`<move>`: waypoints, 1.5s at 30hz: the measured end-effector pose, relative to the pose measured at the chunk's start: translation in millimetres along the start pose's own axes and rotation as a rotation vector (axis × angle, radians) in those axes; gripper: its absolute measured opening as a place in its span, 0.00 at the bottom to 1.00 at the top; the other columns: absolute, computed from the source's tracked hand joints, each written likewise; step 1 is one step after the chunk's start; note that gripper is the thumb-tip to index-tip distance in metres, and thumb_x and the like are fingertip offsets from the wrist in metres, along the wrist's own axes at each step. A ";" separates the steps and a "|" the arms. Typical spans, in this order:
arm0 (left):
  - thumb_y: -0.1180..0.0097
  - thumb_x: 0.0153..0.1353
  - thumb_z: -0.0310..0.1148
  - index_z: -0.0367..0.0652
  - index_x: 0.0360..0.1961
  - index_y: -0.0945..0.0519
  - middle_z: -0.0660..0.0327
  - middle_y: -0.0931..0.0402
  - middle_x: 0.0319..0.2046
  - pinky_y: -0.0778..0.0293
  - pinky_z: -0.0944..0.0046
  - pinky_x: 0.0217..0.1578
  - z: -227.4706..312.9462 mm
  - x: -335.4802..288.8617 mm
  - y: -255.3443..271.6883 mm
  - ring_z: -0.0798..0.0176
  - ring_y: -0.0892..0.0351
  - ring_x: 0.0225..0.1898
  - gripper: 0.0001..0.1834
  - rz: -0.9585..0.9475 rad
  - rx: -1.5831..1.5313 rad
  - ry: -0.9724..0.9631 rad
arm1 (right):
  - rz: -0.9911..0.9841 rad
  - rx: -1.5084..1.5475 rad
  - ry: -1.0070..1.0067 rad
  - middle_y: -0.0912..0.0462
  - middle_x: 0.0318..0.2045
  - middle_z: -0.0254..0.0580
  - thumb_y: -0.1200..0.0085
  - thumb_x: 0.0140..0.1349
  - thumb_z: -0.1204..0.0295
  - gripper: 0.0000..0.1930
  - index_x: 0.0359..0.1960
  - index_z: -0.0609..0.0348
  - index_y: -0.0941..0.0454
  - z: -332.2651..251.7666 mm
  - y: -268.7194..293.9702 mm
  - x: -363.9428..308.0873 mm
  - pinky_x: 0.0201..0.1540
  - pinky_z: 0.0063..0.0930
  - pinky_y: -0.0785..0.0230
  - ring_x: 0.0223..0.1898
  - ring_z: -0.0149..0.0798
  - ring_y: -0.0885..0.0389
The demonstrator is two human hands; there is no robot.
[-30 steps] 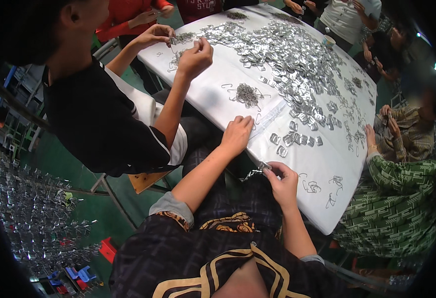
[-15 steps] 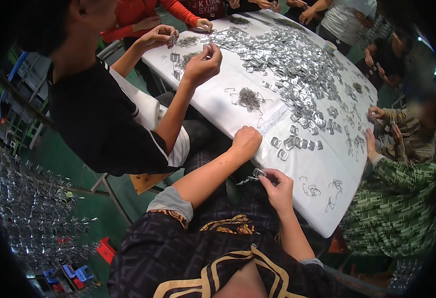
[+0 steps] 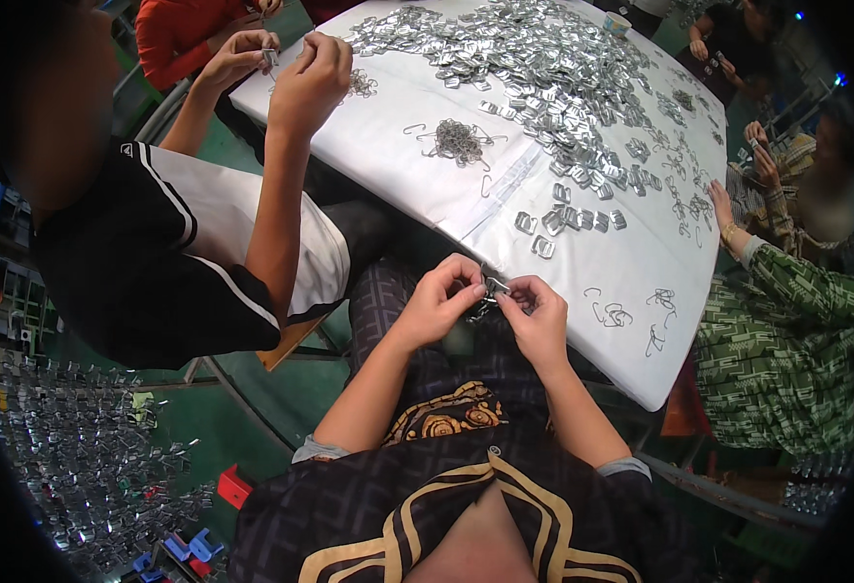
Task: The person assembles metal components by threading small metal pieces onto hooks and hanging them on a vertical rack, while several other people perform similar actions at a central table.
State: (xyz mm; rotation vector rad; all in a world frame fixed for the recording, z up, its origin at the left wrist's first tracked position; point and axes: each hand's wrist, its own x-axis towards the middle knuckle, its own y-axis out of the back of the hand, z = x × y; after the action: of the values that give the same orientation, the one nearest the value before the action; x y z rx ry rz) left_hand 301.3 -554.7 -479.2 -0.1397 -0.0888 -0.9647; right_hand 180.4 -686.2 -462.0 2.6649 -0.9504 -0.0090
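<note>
My two hands meet just off the near edge of the white table, above my lap. Between the thumb and fingertips of my right hand [image 3: 536, 316] is a small silver metal buckle-like piece [image 3: 494, 286]. The fingers of my left hand [image 3: 443, 303] are pinched right beside it; whatever they grip is too small to tell. Dark and shiny metal bits hang below the fingers, partly hidden. Beyond my hands lies a loose group of similar silver pieces [image 3: 563, 219]. Further left on the table is a tangled heap of thin wire hooks [image 3: 458, 143].
A large heap of silver pieces [image 3: 543, 78] spreads over the white table [image 3: 427, 199]. Loose wire hooks [image 3: 613, 315] lie at right. A co-worker in black and white [image 3: 203, 233] sits close on my left; a green-patterned sleeve [image 3: 796, 291] is at right. Hanging metal pieces [image 3: 77, 457] fill the lower left.
My left hand has moved from the table edge down to my right hand, and its fingers now pinch beside the metal piece. The right hand has risen slightly; the view has shifted.
</note>
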 end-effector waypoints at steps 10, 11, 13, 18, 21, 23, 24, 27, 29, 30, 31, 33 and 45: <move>0.50 0.64 0.25 0.37 0.36 0.29 0.62 0.27 0.37 0.32 0.70 0.43 -5.6 2.1 -12.8 0.71 0.30 0.40 0.03 0.065 -0.035 0.001 | -0.044 -0.046 0.018 0.19 0.23 0.39 0.40 0.53 0.77 0.06 0.32 0.66 0.21 -11.6 -5.4 -2.6 0.31 0.22 0.30 0.25 0.29 0.22; 0.51 0.64 0.25 0.37 0.36 0.30 0.62 0.27 0.37 0.32 0.70 0.43 -7.0 3.8 -12.5 0.72 0.30 0.39 0.03 0.066 -0.047 -0.007 | -0.057 -0.069 0.008 0.20 0.24 0.41 0.41 0.52 0.78 0.06 0.33 0.65 0.21 -12.6 -5.4 -2.1 0.33 0.24 0.29 0.27 0.32 0.22; 0.53 0.65 0.24 0.37 0.37 0.30 0.62 0.26 0.36 0.30 0.70 0.43 -12.3 4.5 -13.1 0.72 0.29 0.38 0.02 0.074 -0.037 -0.009 | -0.002 -0.147 0.130 0.21 0.28 0.43 0.41 0.51 0.79 0.08 0.35 0.63 0.22 -14.9 -6.7 -4.1 0.37 0.29 0.30 0.31 0.38 0.22; 0.52 0.63 0.23 0.36 0.34 0.30 0.60 0.24 0.31 0.29 0.69 0.40 -37.6 8.6 -8.5 0.70 0.26 0.35 0.01 0.115 0.086 -0.047 | -0.316 -0.060 0.679 0.23 0.34 0.47 0.42 0.50 0.79 0.11 0.37 0.59 0.24 -34.3 -24.7 -21.1 0.45 0.40 0.32 0.40 0.52 0.25; 0.51 0.62 0.22 0.36 0.34 0.31 0.57 0.23 0.32 0.28 0.67 0.40 -42.4 8.9 -6.4 0.67 0.24 0.36 0.02 0.097 0.180 -0.046 | -0.958 0.223 0.541 0.20 0.39 0.48 0.45 0.57 0.73 0.16 0.48 0.62 0.25 -40.2 -60.0 -47.2 0.46 0.39 0.29 0.41 0.50 0.20; 0.51 0.62 0.22 0.36 0.33 0.31 0.57 0.23 0.32 0.29 0.67 0.41 -51.1 10.9 -2.2 0.67 0.24 0.37 0.02 0.079 0.191 -0.039 | -1.169 0.284 0.535 0.22 0.41 0.53 0.48 0.62 0.65 0.18 0.50 0.64 0.27 -40.4 -84.9 -70.7 0.52 0.40 0.34 0.47 0.51 0.24; 0.51 0.62 0.22 0.36 0.33 0.31 0.57 0.23 0.32 0.29 0.67 0.41 -58.9 8.1 2.7 0.67 0.24 0.37 0.02 0.087 0.148 -0.027 | -1.175 0.202 0.547 0.23 0.40 0.53 0.49 0.63 0.64 0.18 0.50 0.64 0.27 -47.2 -92.1 -74.1 0.52 0.40 0.35 0.47 0.51 0.25; 0.51 0.62 0.22 0.37 0.33 0.31 0.58 0.24 0.32 0.29 0.67 0.41 -83.7 4.5 19.4 0.67 0.25 0.37 0.02 0.105 0.087 -0.012 | -1.340 0.234 0.546 0.26 0.40 0.51 0.50 0.65 0.63 0.18 0.50 0.63 0.28 -57.9 -113.6 -81.1 0.52 0.39 0.36 0.47 0.50 0.27; 0.51 0.62 0.22 0.37 0.34 0.31 0.58 0.24 0.32 0.29 0.67 0.42 -94.4 5.5 27.7 0.68 0.25 0.37 0.02 0.118 0.123 -0.020 | -1.370 0.325 0.521 0.27 0.38 0.48 0.49 0.65 0.64 0.13 0.42 0.62 0.28 -63.4 -122.4 -96.9 0.49 0.39 0.36 0.42 0.48 0.27; 0.51 0.62 0.22 0.37 0.34 0.31 0.59 0.25 0.32 0.29 0.67 0.42 -99.0 6.2 31.0 0.67 0.25 0.37 0.02 0.132 0.166 -0.031 | -1.363 0.311 0.493 0.27 0.38 0.47 0.49 0.64 0.66 0.11 0.40 0.62 0.29 -65.5 -124.1 -98.2 0.47 0.38 0.36 0.41 0.47 0.28; 0.52 0.62 0.22 0.37 0.34 0.31 0.59 0.25 0.31 0.29 0.67 0.41 -103.4 6.8 34.5 0.67 0.25 0.37 0.02 0.147 0.210 -0.042 | -1.356 0.297 0.465 0.27 0.37 0.46 0.48 0.64 0.68 0.09 0.38 0.61 0.29 -69.0 -124.5 -98.2 0.45 0.37 0.36 0.40 0.45 0.28; 0.52 0.62 0.23 0.37 0.34 0.31 0.59 0.24 0.32 0.29 0.67 0.41 -110.6 5.3 37.7 0.67 0.25 0.37 0.02 0.184 0.234 -0.039 | -1.401 0.347 0.439 0.26 0.38 0.44 0.48 0.63 0.69 0.08 0.37 0.61 0.30 -69.0 -125.1 -96.2 0.41 0.33 0.35 0.37 0.41 0.28; 0.51 0.62 0.24 0.37 0.34 0.31 0.56 0.24 0.30 0.28 0.65 0.40 -118.3 3.9 39.0 0.62 0.23 0.35 0.02 0.303 0.300 -0.012 | -0.953 0.180 0.490 0.28 0.37 0.47 0.44 0.63 0.61 0.16 0.42 0.61 0.27 -53.1 -131.3 -117.0 0.38 0.31 0.34 0.35 0.38 0.26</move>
State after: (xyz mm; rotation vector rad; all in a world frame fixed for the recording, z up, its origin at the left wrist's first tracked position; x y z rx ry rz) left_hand 337.2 -554.6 -598.5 0.1161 -0.2157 -0.6390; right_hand 176.0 -502.6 -461.1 2.7934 0.5050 0.4998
